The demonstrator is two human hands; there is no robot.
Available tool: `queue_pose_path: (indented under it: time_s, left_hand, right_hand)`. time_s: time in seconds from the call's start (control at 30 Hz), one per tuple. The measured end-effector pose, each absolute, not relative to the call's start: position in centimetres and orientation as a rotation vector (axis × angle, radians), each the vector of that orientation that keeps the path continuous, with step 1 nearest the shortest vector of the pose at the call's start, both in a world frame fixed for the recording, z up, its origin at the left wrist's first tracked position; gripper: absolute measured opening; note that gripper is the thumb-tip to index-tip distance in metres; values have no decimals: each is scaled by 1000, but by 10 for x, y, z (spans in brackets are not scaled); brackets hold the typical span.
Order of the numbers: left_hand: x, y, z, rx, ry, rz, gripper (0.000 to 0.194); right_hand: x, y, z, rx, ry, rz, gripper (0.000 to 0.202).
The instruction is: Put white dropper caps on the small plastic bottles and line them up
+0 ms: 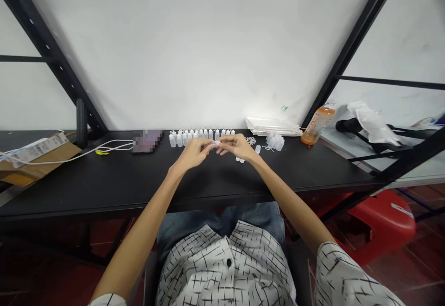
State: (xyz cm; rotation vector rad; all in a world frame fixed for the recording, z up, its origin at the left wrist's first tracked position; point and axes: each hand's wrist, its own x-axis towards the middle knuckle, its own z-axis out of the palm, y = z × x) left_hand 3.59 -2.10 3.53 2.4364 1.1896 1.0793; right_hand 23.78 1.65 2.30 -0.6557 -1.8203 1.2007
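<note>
My left hand (195,152) and my right hand (239,146) meet above the black table, fingertips almost together. Between them they pinch a small white plastic piece (216,143), perhaps part of a dropper bottle; the fingers cover most of it. Behind the hands stand rows of small white dropper bottles (179,139), upright and capped, partly hidden by my left hand. Right of my right hand are a group of translucent bottles without caps (275,141), a pile of thin white pieces (250,140) and a few small white caps (239,159).
A phone (148,141) with a white cable (114,143) lies left on the table (114,181), near a cardboard package (38,155). White sheets (273,126) are stacked by the wall. An orange drink bottle (317,124) leans at the right, and a red stool (385,222) stands below.
</note>
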Motion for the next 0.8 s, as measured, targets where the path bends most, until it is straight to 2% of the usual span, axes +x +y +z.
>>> queue_pose_path:
  time_s: [0.8]
  left_hand:
    - [35,-13,19,2692,1166,1149,21]
  right_hand:
    - [232,13,19,-677,-1692,1281,41]
